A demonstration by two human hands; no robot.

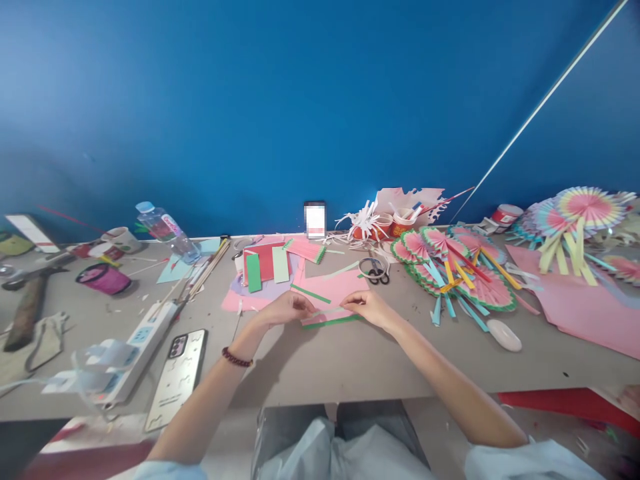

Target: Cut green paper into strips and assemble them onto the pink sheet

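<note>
A pink paper sheet [330,287] lies on the table in front of me, with a green strip [333,323] along its near edge and another green strip [310,294] near its upper left. Over the sheet, a thin pale strip [327,312] stretches between my hands; whether it is tape or paper cannot be made out. My left hand [286,309] pinches its left end, fingers closed. At the other end, my right hand [371,308] holds it between thumb and fingers. Black-handled scissors [378,275] and a roll of tape [373,267] lie just beyond my right hand.
Folded paper fans [457,263] and a white computer mouse [504,335] are to the right. Left stand a power strip [145,343], a phone [177,377] and a tilted water bottle [167,232]. Green and red paper pieces [267,260] lie behind my left hand. A lit phone [315,220] leans against the blue wall.
</note>
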